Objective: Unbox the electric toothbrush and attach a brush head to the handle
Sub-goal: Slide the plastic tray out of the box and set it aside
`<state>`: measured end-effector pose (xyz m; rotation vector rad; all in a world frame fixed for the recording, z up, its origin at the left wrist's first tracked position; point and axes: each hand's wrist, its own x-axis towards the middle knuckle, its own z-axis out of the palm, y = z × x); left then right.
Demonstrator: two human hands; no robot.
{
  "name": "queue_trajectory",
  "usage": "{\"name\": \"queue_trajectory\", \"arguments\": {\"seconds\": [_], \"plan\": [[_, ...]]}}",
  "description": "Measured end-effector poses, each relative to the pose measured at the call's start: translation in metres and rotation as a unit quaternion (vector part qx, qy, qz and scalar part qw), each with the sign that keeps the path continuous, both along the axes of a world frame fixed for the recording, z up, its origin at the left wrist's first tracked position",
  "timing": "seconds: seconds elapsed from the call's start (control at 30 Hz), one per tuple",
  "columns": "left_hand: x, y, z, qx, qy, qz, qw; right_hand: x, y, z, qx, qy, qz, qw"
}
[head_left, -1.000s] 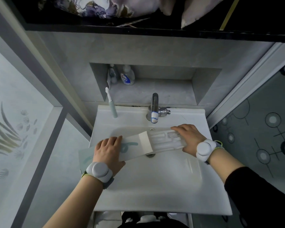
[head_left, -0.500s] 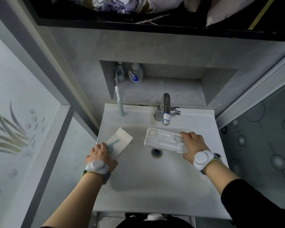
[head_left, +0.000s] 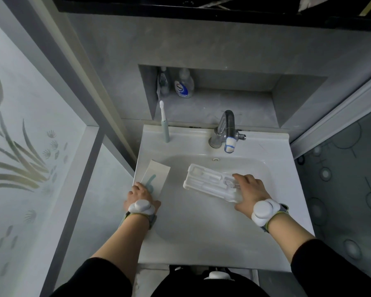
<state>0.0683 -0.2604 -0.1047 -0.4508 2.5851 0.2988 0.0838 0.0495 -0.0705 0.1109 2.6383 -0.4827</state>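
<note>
Toothbrush tray (head_left: 210,183), a white plastic insert, lies tilted across the sink (head_left: 201,243) basin, its near end held in the right hand (head_left: 247,194). The left hand (head_left: 140,195) presses the emptied sleeve (head_left: 155,176) flat on the sink's left rim, its grip closed on the sleeve's near end. Best to steady the tray level before lifting parts out; the handle and heads seem nested inside, though glare blurs them. Beyond stand an assembled toothbrush (head_left: 165,125), the faucet (head_left: 226,129), and bottles (head_left: 176,84) in the niche.
</note>
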Motion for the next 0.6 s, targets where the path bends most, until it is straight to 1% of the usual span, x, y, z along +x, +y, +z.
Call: {"name": "queue_trajectory", "arguments": {"seconds": [0.13, 0.27, 0.4, 0.6], "plan": [[0.006, -0.001, -0.005, -0.001, 0.010, 0.000, 1.000, 0.008, 0.005, -0.002, -0.002, -0.009, -0.008, 1.000], [0.006, 0.006, -0.003, -0.027, 0.061, -0.052, 0.996, 0.014, 0.019, -0.002, 0.000, -0.017, -0.021, 1.000], [-0.010, 0.033, 0.007, 0.001, 0.112, -0.103, 0.988, 0.019, 0.046, 0.002, 0.012, -0.026, -0.035, 0.999], [-0.021, 0.080, 0.016, 0.041, 0.132, -0.181, 0.974, 0.015, 0.093, 0.009, 0.036, -0.057, -0.078, 0.995]]}}
